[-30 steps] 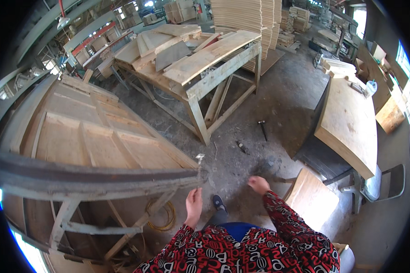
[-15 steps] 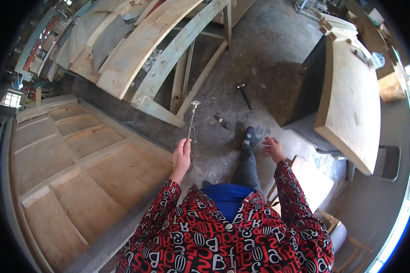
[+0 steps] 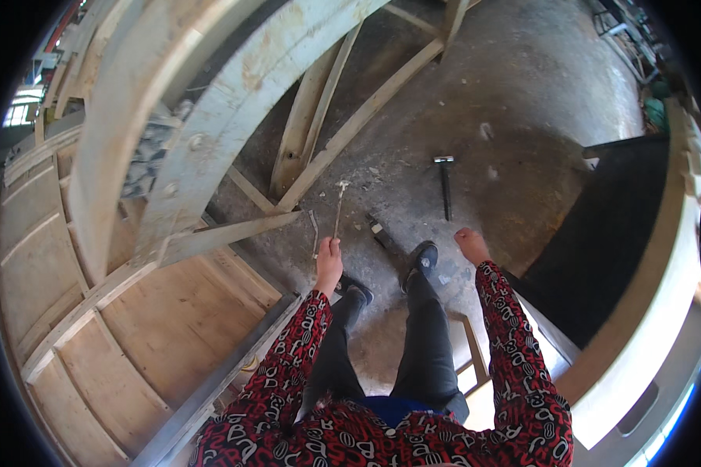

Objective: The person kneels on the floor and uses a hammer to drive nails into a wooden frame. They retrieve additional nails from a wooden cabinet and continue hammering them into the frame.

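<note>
My left hand (image 3: 329, 268) is closed round a thin stick (image 3: 339, 210) whose far end carries a whitish lump. What that lump is I cannot make out. Over the floor to the right, my right hand (image 3: 472, 246) is curled into a loose fist, with nothing visible in it. A hammer (image 3: 446, 189) with a black handle and shiny head lies on the floor just beyond that hand. Between my two hands, a dark object with a pale band (image 3: 382, 234) rests by my shoe. A thin bent strip (image 3: 314, 233) lies on the floor beside my left hand.
A timber frame with a curved pale beam (image 3: 249, 74) rises at the upper left, its braces reaching the floor. Beneath it on the left lies a large wooden panel with ribs (image 3: 179, 311). A curved wooden piece with a dark side (image 3: 639, 311) stands close on my right.
I have stepped forward, so the timber frame and the curved piece look nearer. My right hand's fingers have curled from spread to closed. The stick stays in my left hand.
</note>
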`<action>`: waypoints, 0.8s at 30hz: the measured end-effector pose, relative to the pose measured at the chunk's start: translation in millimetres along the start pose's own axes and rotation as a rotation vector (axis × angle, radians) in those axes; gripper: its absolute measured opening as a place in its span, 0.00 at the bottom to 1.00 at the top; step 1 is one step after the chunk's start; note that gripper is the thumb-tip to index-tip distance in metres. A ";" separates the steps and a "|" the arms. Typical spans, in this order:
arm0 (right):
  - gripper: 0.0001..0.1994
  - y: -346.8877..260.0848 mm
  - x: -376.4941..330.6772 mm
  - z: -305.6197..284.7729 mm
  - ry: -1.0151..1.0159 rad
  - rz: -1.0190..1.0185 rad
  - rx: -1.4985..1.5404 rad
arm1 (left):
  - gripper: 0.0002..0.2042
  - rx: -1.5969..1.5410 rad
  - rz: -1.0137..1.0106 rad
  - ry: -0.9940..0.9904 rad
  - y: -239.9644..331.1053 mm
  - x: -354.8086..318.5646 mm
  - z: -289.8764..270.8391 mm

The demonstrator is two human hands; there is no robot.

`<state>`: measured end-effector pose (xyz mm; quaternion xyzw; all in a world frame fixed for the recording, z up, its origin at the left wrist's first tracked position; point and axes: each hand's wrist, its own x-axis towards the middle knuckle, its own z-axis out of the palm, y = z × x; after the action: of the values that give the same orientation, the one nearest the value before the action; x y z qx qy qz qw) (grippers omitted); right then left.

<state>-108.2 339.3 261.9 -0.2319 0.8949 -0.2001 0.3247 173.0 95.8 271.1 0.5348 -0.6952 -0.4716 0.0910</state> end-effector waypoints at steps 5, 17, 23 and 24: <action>0.15 81.7 99.2 44.0 0.093 -0.018 -0.044 | 0.15 0.037 0.148 0.020 -24.6 101.3 71.7; 0.28 158.2 252.7 203.8 0.228 0.109 -0.119 | 0.14 -0.184 -0.042 0.242 -144.6 249.0 139.4; 0.18 198.7 324.8 163.2 0.477 0.165 0.077 | 0.12 -0.143 0.204 0.549 -138.0 263.2 164.7; 0.18 187.8 317.2 186.1 0.335 0.234 0.217 | 0.11 -0.046 0.279 0.609 -151.1 254.1 152.1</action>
<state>-252.6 280.4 -120.4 -0.0538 0.9303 -0.2917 0.2157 72.0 -27.6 -20.7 0.5486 -0.6919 -0.2886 0.3701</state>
